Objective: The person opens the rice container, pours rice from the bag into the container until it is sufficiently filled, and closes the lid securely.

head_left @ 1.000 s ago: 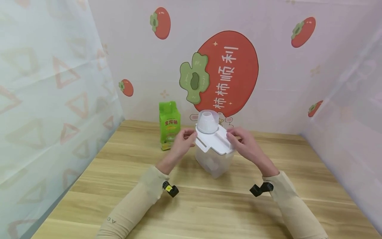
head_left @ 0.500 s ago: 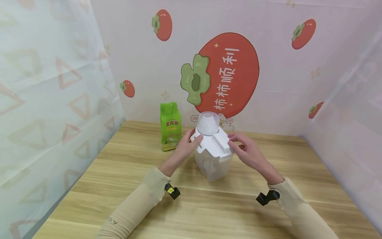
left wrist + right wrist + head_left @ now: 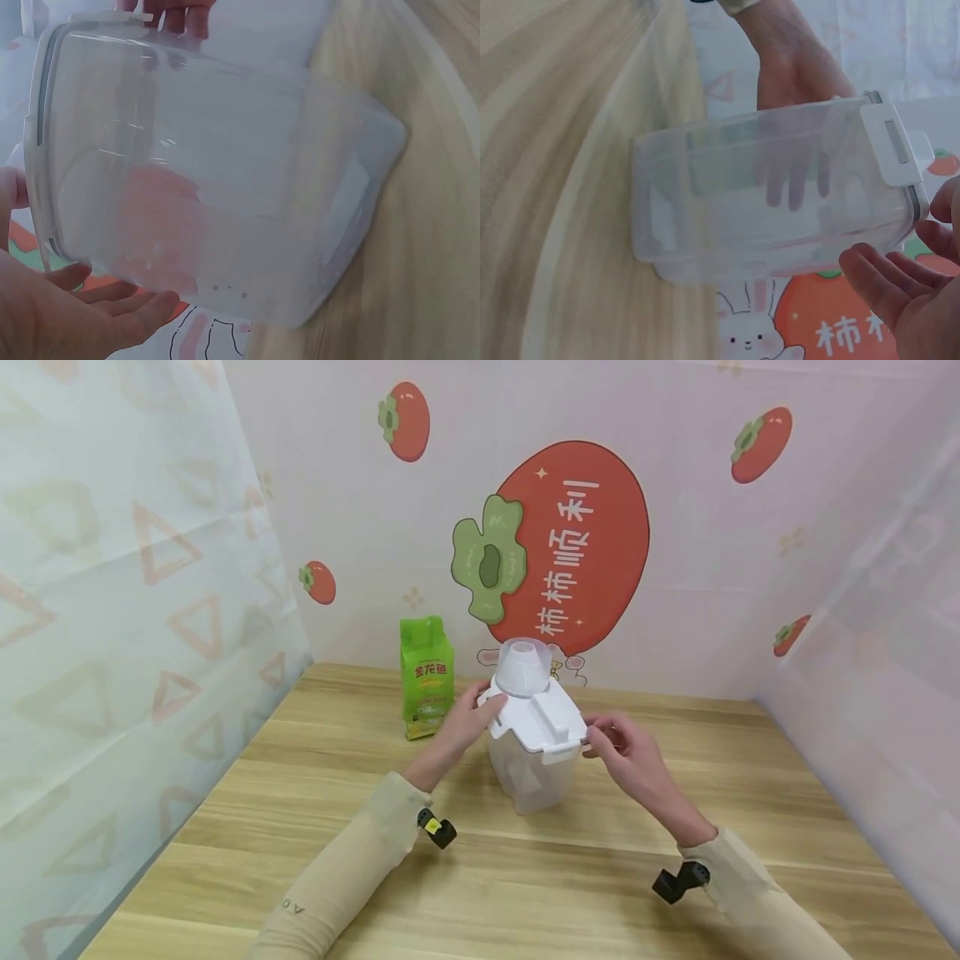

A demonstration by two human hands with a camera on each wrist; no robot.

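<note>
A translucent plastic storage container (image 3: 536,781) stands upright on the table, capped by a white lid (image 3: 519,720). On the lid's far end sits a clear measuring cup (image 3: 522,672). My left hand (image 3: 465,720) holds the container's left side, thumb over the lid's edge and fingers along the wall. At the lid's near right corner, my right hand (image 3: 630,760) pinches the edge with thumb and forefinger. In the right wrist view its other fingers (image 3: 877,281) reach along the wall. A white side clip (image 3: 889,142) shows beside the lid's rim.
A green printed bag (image 3: 427,681) stands behind and left of the container, close to my left hand. The wooden table (image 3: 495,902) extends toward me and to both sides. Patterned cloth walls (image 3: 697,568) enclose its back and sides.
My left thumb has come over onto the lid. The container has turned slightly. My right hand has slid along the lid's right edge to its near corner.
</note>
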